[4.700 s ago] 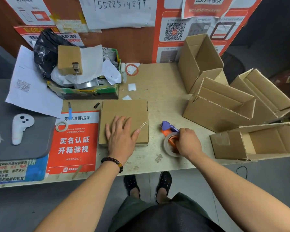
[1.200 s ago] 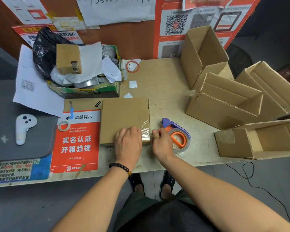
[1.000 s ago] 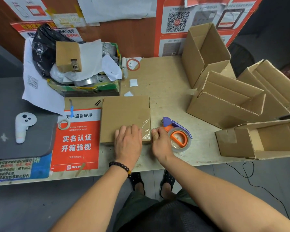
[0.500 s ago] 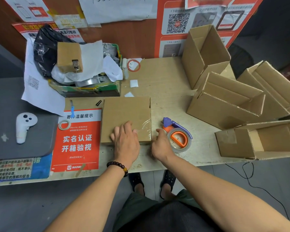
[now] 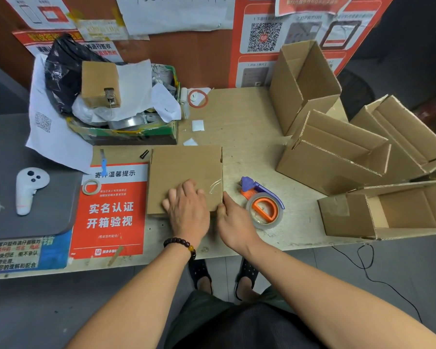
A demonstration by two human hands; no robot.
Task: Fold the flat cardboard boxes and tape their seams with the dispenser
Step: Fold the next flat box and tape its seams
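Brown corrugated cardboard lies flat as a folded box point(image 5: 185, 172) near the front edge of the pale wooden table point(image 5: 247, 127), its left side overlapping a red printed notice point(image 5: 111, 212). Bare tabletop stays open behind the box, up to the wall, while the right side is crowded by four folded-up cartons point(image 5: 332, 157) with open tops. The left hand point(image 5: 186, 210) rests palm-down on the box's near right corner, fingers straight and spread. The right hand point(image 5: 233, 222) sits just beside it at the box's right edge, thumb against that edge and the other fingers curled under; whether they pinch anything I cannot tell. A strip of clear glossy tape point(image 5: 215, 186) glints over the right edge. The tape dispenser point(image 5: 262, 205), purple-handled with an orange hub and a clear roll, lies on the table just right of the right hand. A green tray of papers and clutter point(image 5: 126, 132) sits behind the box on the left, and a white controller point(image 5: 28, 190) rests on a grey mat point(image 5: 56, 212)
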